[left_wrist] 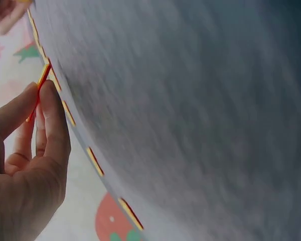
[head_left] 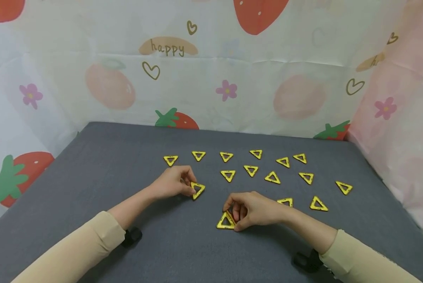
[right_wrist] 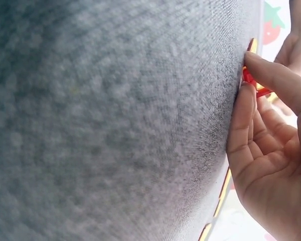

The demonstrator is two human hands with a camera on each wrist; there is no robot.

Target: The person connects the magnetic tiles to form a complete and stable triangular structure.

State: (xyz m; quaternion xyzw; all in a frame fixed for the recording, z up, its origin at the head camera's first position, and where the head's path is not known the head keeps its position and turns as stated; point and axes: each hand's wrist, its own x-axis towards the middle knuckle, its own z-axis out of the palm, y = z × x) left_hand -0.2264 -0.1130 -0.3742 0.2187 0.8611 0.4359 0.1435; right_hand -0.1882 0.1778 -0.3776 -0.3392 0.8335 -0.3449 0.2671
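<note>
My left hand [head_left: 176,181] pinches a yellow triangular tile [head_left: 201,190] with an open centre, lifted above the table. The left wrist view shows this tile [left_wrist: 42,80] edge-on, red along one side, between thumb and fingers of the left hand [left_wrist: 35,150]. Closer to the front, my right hand [head_left: 255,210] pinches a second triangular tile [head_left: 231,216], tilted up along the right edge of a flat yellow triangle [head_left: 219,226]. Fingers of the right hand [right_wrist: 271,135] partly hide the tilted tile's red edge [right_wrist: 249,76] in the right wrist view.
Several more yellow triangles lie spread over the dark grey table [head_left: 169,255], such as one at the back left [head_left: 167,158], one at the far right [head_left: 348,191] and one partly behind the right hand [head_left: 289,201]. A strawberry-print cloth [head_left: 253,70] hangs behind the table.
</note>
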